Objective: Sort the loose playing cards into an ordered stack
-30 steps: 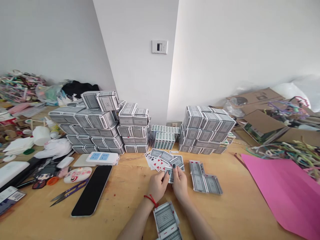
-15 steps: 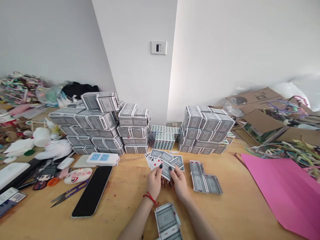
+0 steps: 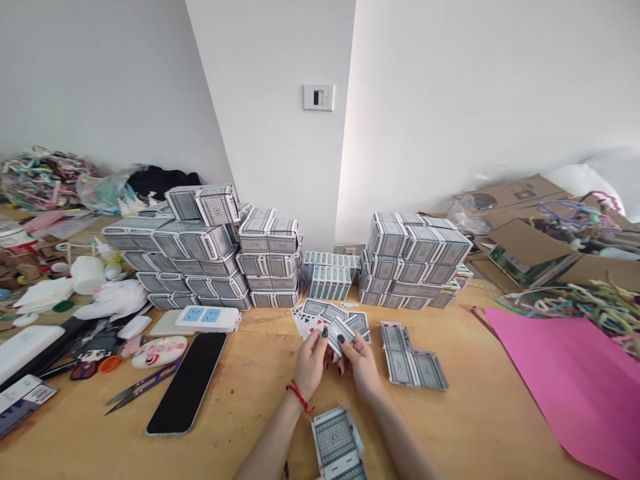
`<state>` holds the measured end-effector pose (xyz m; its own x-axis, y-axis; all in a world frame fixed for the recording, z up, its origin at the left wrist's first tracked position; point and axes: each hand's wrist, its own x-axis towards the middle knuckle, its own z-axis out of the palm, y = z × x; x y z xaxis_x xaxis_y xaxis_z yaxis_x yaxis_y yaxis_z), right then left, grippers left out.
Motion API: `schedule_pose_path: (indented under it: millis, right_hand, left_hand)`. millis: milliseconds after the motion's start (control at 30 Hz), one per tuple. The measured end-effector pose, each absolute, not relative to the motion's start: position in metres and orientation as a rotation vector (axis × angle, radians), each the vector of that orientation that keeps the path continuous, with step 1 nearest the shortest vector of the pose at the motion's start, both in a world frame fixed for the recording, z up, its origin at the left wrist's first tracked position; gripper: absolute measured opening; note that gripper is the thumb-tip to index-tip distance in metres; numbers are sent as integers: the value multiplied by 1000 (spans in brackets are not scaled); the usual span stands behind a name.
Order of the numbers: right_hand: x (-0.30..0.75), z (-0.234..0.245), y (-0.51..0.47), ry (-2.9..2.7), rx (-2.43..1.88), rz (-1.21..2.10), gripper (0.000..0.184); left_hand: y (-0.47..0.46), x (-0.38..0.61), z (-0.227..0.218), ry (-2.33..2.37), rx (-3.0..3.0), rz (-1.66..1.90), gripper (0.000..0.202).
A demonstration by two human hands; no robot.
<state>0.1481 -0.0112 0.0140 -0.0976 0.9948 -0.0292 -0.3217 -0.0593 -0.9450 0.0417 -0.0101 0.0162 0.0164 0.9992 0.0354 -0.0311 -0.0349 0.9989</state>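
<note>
Between my two hands a playing card [image 3: 340,335] with a grey patterned back is pinched; whether it is one card or more I cannot tell. My left hand [image 3: 311,363] grips its left edge with thumb and fingers, and my right hand [image 3: 361,363] grips its right side. Just beyond lie loose playing cards [image 3: 316,309], some face up, some face down. Below my hands, between the forearms, sits a folded-card piece [image 3: 336,437]. To the right rests an L-shaped folded-card piece [image 3: 414,360].
Stacked card blocks [image 3: 195,243] rise at the back left, with more card blocks [image 3: 417,257] at the back right. Card packs [image 3: 330,280] stand between them. A phone [image 3: 187,383], scissors [image 3: 143,385] and a power strip [image 3: 207,317] lie left; pink paper [image 3: 570,380] lies right.
The card in my hands has turned a little and now lies tilted differently between the fingers. The whole view has shifted slightly; the other things stay in place.
</note>
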Motion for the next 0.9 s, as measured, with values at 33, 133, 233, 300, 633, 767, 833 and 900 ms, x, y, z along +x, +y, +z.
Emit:
schedule_pose_path:
  millis: [33, 133, 233, 300, 633, 767, 833, 900]
  right_hand:
    - [148, 14, -11, -1020, -961, 1460, 32]
    - [148, 12, -13, -1107, -1002, 1511, 36]
    - [144, 9, -15, -1182, -1060, 1506, 38]
    - [141, 8, -16, -1200, -1115, 1461, 41]
    - [137, 4, -17, -1228, -1309, 1221, 46]
    - [140, 3, -14, -1188, -1406, 976, 44]
    - [141, 2, -13, -1224, -1469, 843, 46]
    - [140, 0, -13, -1288, -1519, 768, 46]
  left_hand:
    - [-11, 42, 15, 1184, 1241, 1262, 28]
    - [-9, 40, 9, 1341, 1288, 1361, 25]
    - [-6, 36, 1, 1500, 1347, 1369, 25]
    - [-4, 34, -2, 1551, 1428, 1323, 25]
    - [-5, 33, 1, 1690, 1713, 1110, 25]
    - [-6, 34, 4, 1650, 1758, 1068, 30]
    - [-8, 35, 6, 1636, 1771, 1069, 32]
    - [-9, 36, 7, 1636, 1782, 1070, 34]
